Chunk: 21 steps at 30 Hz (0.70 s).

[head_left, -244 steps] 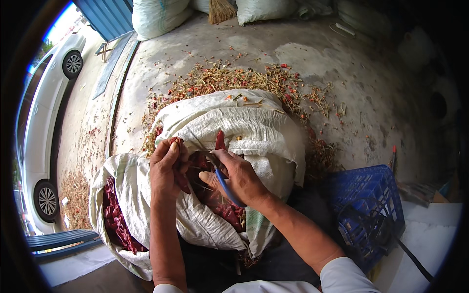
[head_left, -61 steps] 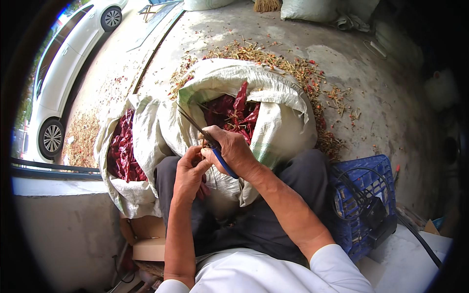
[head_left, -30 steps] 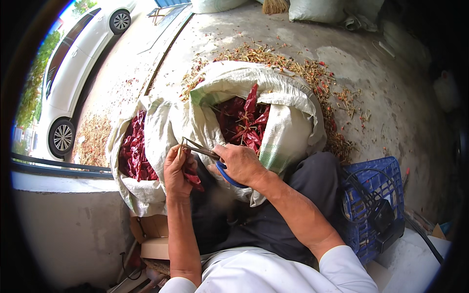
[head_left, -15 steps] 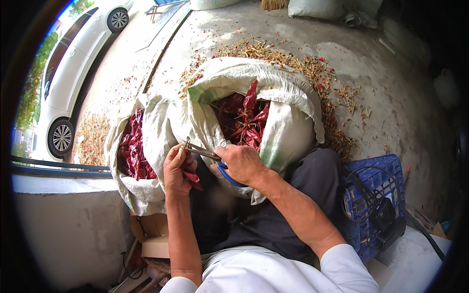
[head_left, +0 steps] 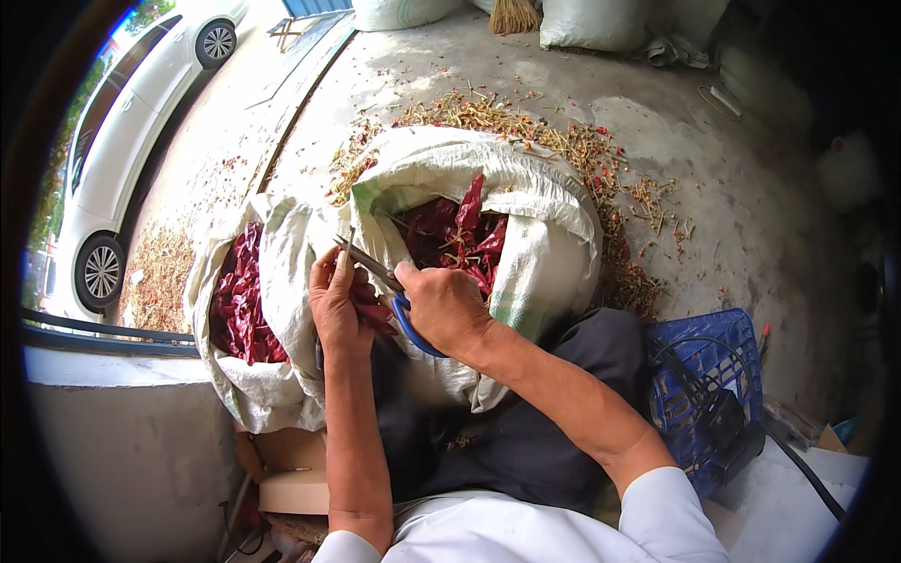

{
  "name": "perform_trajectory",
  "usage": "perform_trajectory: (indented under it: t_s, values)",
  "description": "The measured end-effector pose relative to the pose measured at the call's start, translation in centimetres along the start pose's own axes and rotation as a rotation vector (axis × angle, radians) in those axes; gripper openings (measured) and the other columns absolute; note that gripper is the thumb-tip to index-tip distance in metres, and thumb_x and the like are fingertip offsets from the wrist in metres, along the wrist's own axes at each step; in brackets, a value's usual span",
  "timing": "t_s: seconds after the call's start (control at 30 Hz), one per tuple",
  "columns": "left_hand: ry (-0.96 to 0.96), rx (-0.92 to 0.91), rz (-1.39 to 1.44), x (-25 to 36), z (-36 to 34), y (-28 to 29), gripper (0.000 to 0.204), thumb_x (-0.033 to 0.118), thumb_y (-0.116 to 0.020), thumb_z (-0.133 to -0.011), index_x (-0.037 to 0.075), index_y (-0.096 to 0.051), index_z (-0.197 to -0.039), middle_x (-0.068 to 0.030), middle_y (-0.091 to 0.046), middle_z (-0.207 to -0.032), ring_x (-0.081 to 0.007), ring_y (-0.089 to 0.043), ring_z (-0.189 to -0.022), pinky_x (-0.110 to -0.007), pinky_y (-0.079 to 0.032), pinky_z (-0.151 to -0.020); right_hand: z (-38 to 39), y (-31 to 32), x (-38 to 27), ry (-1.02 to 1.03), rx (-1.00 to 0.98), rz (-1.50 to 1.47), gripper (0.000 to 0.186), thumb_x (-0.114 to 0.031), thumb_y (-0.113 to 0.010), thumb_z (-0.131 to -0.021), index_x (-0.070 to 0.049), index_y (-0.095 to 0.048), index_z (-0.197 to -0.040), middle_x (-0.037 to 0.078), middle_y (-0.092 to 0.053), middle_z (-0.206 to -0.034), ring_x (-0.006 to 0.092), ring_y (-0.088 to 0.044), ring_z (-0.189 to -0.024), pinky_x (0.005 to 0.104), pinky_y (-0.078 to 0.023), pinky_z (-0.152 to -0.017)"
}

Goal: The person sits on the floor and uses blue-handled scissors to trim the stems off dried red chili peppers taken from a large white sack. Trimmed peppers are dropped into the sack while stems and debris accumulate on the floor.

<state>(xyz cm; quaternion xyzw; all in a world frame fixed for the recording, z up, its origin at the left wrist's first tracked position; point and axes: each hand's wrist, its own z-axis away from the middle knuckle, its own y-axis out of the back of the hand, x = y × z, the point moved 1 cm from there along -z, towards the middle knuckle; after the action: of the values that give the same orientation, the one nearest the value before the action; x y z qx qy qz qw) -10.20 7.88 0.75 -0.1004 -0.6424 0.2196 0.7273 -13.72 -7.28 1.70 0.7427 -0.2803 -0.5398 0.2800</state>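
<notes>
My left hand [head_left: 340, 302] is closed around a dark red dried chili pepper [head_left: 375, 317], whose wrinkled body sticks out on the right of my palm. In my right hand [head_left: 446, 310] is a pair of scissors [head_left: 374, 266] with blue handles. Their metal blades reach across to the fingertips of my left hand, at the stem end of the chili. Just beyond my hands, a white woven sack [head_left: 554, 235] with rolled edges holds dried red chilies [head_left: 466, 230] with stems. Left of it, a second white woven sack [head_left: 291, 253] contains more dried chilies [head_left: 246, 305].
Cut stems and chili bits [head_left: 587, 141] litter the concrete floor around the sacks. A blue plastic crate [head_left: 699, 342] with a black cable stands at my right. Full white sacks [head_left: 591, 23] and a broom [head_left: 513, 17] are at the back. A white car [head_left: 141, 131] is parked outside, far left.
The whole view has shifted slightly, with the sacks now lower and further left. The scissors' blades have stayed at my left fingertips, now tilted more steeply.
</notes>
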Motion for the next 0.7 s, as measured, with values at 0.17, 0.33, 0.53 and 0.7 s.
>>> perform_trajectory:
  t_s: [0.17, 0.33, 0.53, 0.7]
  values:
    - [-0.066, 0.042, 0.036, -1.6, -1.7, -0.3, 0.011, 0.013, -0.064, -0.096, 0.006, -0.062, -0.104, -0.0011, -0.06, -0.075, -0.0084, -0.054, -0.058, -0.022, -0.046, -0.052, -0.7, -0.3, 1.6, 0.045, 0.006, 0.04, 0.011, -0.014, -0.059, -0.084, -0.003, -0.056, -0.085, 0.021, -0.063, -0.064, 0.0389, -0.068, -0.065, 0.0488, -0.054, -0.057]
    - [-0.033, -0.023, 0.005, -1.8, -2.0, 1.4, 0.005, 0.008, -0.063, -0.095, 0.004, -0.061, -0.097, -0.002, -0.058, -0.075, -0.01, -0.051, -0.061, -0.023, -0.043, -0.053, -0.4, -0.5, 1.7, -0.041, -0.13, -0.049, 0.029, -0.028, -0.071, -0.083, -0.003, -0.056, -0.084, 0.023, -0.062, -0.063, 0.0402, -0.067, -0.065, 0.0481, -0.053, -0.059]
    - [-0.041, -0.14, 0.174, -1.5, -2.5, 2.3, 0.004, 0.006, -0.064, -0.094, 0.004, -0.06, -0.095, -0.0038, -0.06, -0.079, -0.0096, -0.048, -0.06, -0.024, -0.043, -0.052, -0.5, -1.2, 1.7, -0.086, -0.227, -0.551, 0.034, -0.03, -0.072, -0.085, 0.0, -0.056, -0.082, 0.022, -0.063, -0.068, 0.039, -0.065, -0.06, 0.0433, -0.051, -0.056]
    - [0.004, -0.165, 0.338, -1.9, -2.5, 4.3, 0.004, 0.006, -0.064, -0.094, 0.005, -0.062, -0.097, -0.0032, -0.06, -0.083, -0.0099, -0.046, -0.064, -0.024, -0.039, -0.054, -0.4, -0.8, 0.4, -0.481, -0.702, -1.368, 0.031, -0.033, -0.066, -0.093, -0.003, -0.059, -0.095, 0.005, -0.054, -0.06, 0.0125, -0.051, -0.045, 0.027, -0.039, -0.041]
